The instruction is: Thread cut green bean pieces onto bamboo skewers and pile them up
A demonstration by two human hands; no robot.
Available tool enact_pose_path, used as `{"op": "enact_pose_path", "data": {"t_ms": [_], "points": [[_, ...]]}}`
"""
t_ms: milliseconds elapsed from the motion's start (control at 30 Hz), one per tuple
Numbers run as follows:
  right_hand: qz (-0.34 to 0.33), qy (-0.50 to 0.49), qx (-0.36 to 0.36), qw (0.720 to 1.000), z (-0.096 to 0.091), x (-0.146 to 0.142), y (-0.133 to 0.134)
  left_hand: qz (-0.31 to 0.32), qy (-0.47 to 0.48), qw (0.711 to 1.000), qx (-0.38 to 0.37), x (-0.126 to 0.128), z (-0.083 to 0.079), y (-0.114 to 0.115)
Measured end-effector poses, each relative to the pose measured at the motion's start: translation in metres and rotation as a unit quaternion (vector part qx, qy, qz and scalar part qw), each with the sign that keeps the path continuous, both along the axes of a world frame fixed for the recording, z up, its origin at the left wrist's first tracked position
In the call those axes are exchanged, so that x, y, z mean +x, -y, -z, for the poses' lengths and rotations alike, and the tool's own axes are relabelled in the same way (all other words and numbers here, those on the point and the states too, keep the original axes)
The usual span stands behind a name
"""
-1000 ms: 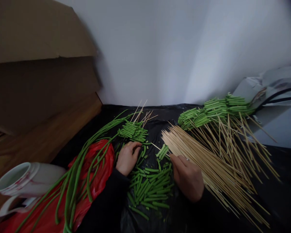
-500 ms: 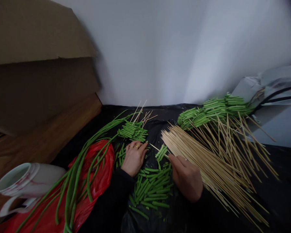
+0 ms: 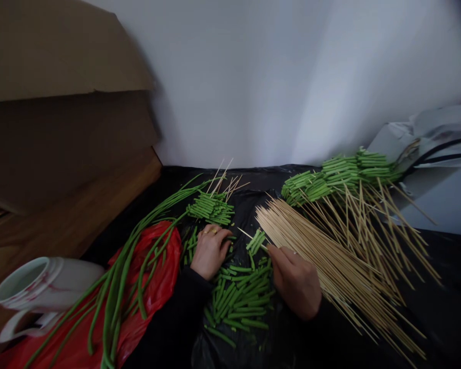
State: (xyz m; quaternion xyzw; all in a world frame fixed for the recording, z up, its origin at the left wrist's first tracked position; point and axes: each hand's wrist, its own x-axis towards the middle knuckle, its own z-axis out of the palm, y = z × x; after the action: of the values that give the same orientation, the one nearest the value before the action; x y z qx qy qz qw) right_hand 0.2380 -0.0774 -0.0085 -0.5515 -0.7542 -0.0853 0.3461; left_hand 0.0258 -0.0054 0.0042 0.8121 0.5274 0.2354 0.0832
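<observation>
My right hand [image 3: 295, 279] is closed around a bamboo skewer [image 3: 245, 233], whose bare tip points up and left. Several short green bean pieces [image 3: 256, 241] are threaded side by side on that skewer. My left hand [image 3: 210, 251] rests low over the bean pieces left of the skewer, its fingers curled downward. What those fingertips hold, if anything, is hidden. Nearer to me, between the wrists, lies a loose heap of cut green beans [image 3: 240, 300]. Just beyond my left hand is a stack of filled bean skewers [image 3: 210, 207].
Bare bamboo skewers [image 3: 322, 251] lie in a thick bundle at right, with more filled skewers [image 3: 341, 174] behind. Long uncut beans [image 3: 119, 277] cover a red plastic bag [image 3: 159, 277] at left, beside a white jug [image 3: 61, 282]. A cardboard box [image 3: 61, 102] and a wall [image 3: 234, 92] stand behind.
My left hand has shifted slightly left and toward me, its fingers drawing back and curling more. My right hand and the skewer have hardly moved.
</observation>
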Motion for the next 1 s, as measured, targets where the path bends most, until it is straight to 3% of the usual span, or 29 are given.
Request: {"op": "enact_pose_path", "data": {"t_ms": [100, 233, 433, 633, 1000], "points": [[0.014, 0.004, 0.011, 1.0, -0.001, 0.003, -0.002, 0.061, 0.053, 0.995, -0.058, 0.003, -0.006, 0.002], [0.029, 0.014, 0.015, 0.999, -0.003, 0.008, -0.004, 0.19, 0.117, 0.956, -0.19, 0.009, -0.018, 0.011], [0.039, 0.013, 0.014, 0.999, -0.001, 0.01, -0.006, 0.272, -0.01, 0.945, -0.181, 0.023, -0.023, 0.038], [0.047, 0.02, 0.018, 0.999, -0.001, 0.012, -0.007, 0.217, -0.05, 0.964, -0.145, 0.019, -0.016, 0.033], [0.048, 0.027, 0.037, 0.998, -0.001, 0.015, -0.009, 0.038, 0.131, 0.99, -0.038, -0.006, -0.007, -0.001]]}}
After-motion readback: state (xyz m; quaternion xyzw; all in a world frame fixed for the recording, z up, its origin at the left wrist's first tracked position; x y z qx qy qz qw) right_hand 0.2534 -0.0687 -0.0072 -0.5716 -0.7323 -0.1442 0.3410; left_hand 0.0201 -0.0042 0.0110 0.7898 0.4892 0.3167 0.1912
